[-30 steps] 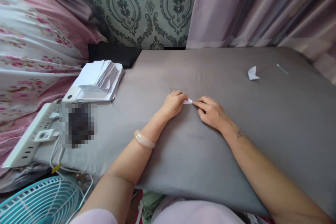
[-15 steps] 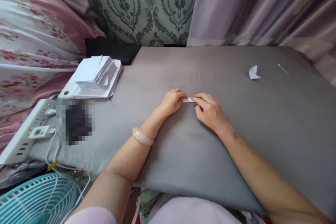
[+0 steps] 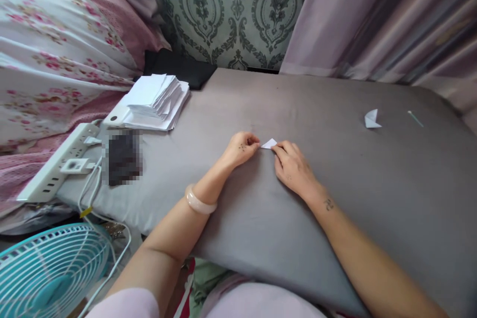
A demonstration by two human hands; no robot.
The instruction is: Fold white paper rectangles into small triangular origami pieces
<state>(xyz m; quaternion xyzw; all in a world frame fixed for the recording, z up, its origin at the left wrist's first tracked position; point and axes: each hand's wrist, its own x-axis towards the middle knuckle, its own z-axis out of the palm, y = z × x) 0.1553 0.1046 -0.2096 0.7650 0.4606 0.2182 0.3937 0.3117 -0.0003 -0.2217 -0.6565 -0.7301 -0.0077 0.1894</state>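
Observation:
A small triangle of folded white paper (image 3: 269,144) lies on the grey cloth surface between my hands. My right hand (image 3: 294,164) has its thumb and forefinger closed on the right corner of the triangle, hiding that end. At the opposite corner, my left hand (image 3: 241,149) has its fingers curled and pinched together. Its fingertips are right beside the paper's left point, and I see nothing between them. Off to the right stands another folded white paper piece (image 3: 372,119) with raised points.
A stack of white paper (image 3: 154,102) sits at the left, near a black flat item (image 3: 179,67). By the left edge are a power strip (image 3: 61,161), white cables (image 3: 97,179) and a teal fan (image 3: 55,278). A cotton swab (image 3: 415,118) lies far right.
My left fingers have drawn back slightly from the folded paper, so more of the triangle shows. My right hand keeps hold of its right corner. The camera view has turned a little left.

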